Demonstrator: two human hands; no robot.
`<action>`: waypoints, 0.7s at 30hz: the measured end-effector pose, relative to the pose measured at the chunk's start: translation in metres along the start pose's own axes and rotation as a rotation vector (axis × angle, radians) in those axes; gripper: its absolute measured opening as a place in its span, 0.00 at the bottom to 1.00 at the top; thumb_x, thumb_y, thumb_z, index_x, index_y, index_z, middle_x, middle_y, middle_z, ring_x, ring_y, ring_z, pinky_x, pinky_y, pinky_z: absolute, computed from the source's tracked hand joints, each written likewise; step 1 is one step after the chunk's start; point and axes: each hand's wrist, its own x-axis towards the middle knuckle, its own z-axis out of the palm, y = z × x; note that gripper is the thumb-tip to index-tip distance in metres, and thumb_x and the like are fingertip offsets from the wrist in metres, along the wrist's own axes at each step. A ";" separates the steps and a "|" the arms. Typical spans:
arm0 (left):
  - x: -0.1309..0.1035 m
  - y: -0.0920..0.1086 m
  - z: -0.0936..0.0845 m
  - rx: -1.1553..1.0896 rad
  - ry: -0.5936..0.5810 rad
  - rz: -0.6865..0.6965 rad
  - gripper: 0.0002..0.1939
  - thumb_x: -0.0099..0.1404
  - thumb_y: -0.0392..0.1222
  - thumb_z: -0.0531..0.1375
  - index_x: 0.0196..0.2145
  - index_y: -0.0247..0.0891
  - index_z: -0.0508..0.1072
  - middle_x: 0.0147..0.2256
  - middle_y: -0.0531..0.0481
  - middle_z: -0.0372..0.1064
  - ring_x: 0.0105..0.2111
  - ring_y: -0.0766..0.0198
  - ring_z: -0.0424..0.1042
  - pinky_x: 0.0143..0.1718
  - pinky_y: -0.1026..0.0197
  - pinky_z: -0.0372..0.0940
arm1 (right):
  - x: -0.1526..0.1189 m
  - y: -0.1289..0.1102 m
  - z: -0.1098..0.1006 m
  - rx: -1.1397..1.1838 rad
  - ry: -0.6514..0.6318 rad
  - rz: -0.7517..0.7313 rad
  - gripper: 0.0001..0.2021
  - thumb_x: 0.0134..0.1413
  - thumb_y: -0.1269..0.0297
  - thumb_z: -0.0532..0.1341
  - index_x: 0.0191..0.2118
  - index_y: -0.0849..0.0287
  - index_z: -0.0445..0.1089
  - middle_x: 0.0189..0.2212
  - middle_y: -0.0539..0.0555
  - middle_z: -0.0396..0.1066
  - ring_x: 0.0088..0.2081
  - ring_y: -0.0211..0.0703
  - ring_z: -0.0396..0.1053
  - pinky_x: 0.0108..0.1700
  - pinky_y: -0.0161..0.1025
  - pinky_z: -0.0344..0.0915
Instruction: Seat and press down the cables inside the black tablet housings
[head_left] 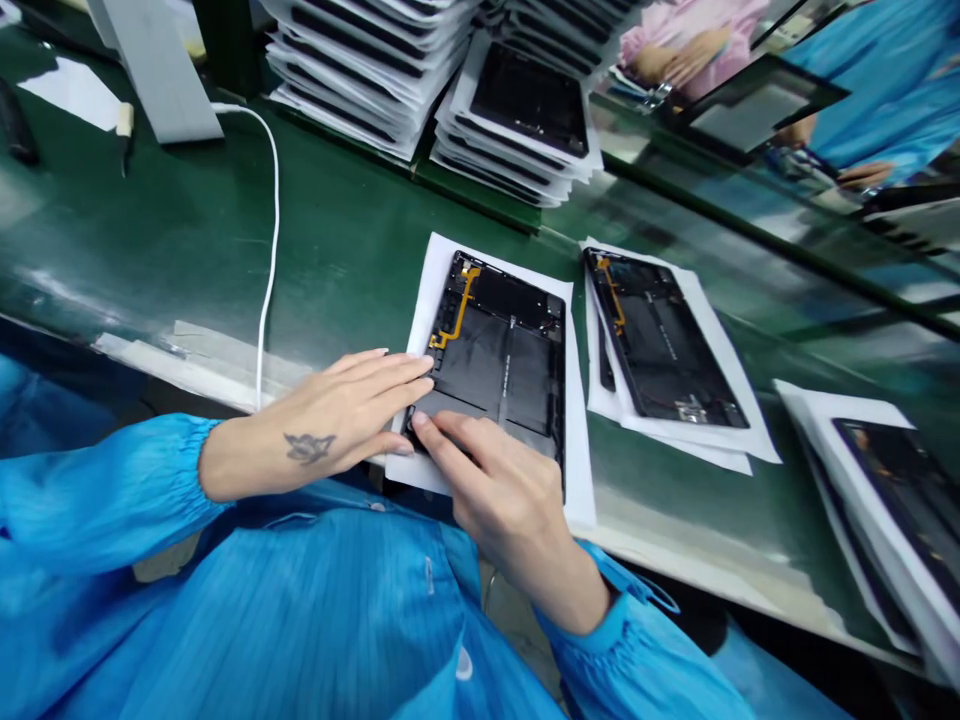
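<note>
An opened tablet (487, 350) lies on a white sheet (581, 470) in front of me, its dark inside and an orange flex cable (461, 315) facing up. My left hand (337, 415) is open and flat, fingers stretched together, their tips at the tablet's left edge. The thumb of that hand points toward the near left corner. Over the tablet's near end is my right hand (502, 480), its index fingertip down at that same corner and the other fingers curled. Its thumb is hidden, as is anything pinched beneath the fingers.
To the right lie another opened tablet (667, 340) on white sheets and a further tablet (907, 500) at the edge. Tall stacks of tablets between sheets (367, 80) stand behind. A white cable (271, 230) crosses the green bench (180, 240). Co-workers' hands (686, 60) show across the bench.
</note>
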 end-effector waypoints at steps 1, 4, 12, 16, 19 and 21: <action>0.000 0.001 -0.001 0.006 -0.002 0.006 0.26 0.77 0.48 0.50 0.64 0.26 0.62 0.65 0.35 0.61 0.66 0.53 0.60 0.67 0.47 0.58 | 0.002 0.000 -0.003 -0.042 -0.016 -0.031 0.14 0.68 0.77 0.52 0.50 0.69 0.73 0.40 0.57 0.78 0.32 0.41 0.69 0.31 0.39 0.64; 0.000 0.001 0.000 -0.004 -0.001 0.006 0.25 0.78 0.47 0.50 0.64 0.26 0.62 0.65 0.35 0.61 0.67 0.53 0.60 0.68 0.47 0.58 | 0.010 0.001 -0.011 -0.140 -0.083 -0.139 0.12 0.68 0.76 0.53 0.45 0.68 0.74 0.35 0.54 0.77 0.28 0.39 0.65 0.25 0.40 0.58; -0.003 -0.002 0.005 -0.019 0.001 -0.002 0.27 0.77 0.48 0.51 0.66 0.29 0.58 0.66 0.35 0.59 0.68 0.53 0.57 0.68 0.45 0.58 | 0.020 0.006 -0.024 -0.234 -0.183 -0.286 0.10 0.66 0.75 0.55 0.40 0.63 0.73 0.32 0.54 0.72 0.29 0.42 0.64 0.25 0.42 0.56; -0.003 0.000 0.004 -0.042 0.024 -0.008 0.26 0.76 0.47 0.53 0.65 0.29 0.60 0.65 0.35 0.60 0.67 0.54 0.58 0.68 0.46 0.57 | 0.018 0.002 -0.024 -0.229 -0.191 -0.259 0.10 0.65 0.76 0.55 0.38 0.62 0.73 0.33 0.55 0.72 0.29 0.41 0.64 0.26 0.43 0.57; -0.001 0.001 0.005 -0.033 0.023 -0.010 0.25 0.77 0.47 0.52 0.64 0.28 0.62 0.65 0.35 0.60 0.67 0.54 0.59 0.68 0.46 0.57 | 0.019 0.000 -0.021 -0.187 -0.179 -0.223 0.11 0.67 0.75 0.54 0.36 0.61 0.72 0.32 0.54 0.71 0.28 0.40 0.63 0.24 0.43 0.54; 0.000 0.001 0.005 -0.016 0.022 -0.007 0.25 0.77 0.47 0.51 0.64 0.27 0.62 0.66 0.35 0.59 0.67 0.54 0.59 0.68 0.47 0.57 | 0.019 0.001 -0.019 -0.177 -0.173 -0.212 0.12 0.67 0.75 0.53 0.36 0.60 0.72 0.30 0.53 0.71 0.27 0.40 0.63 0.24 0.42 0.53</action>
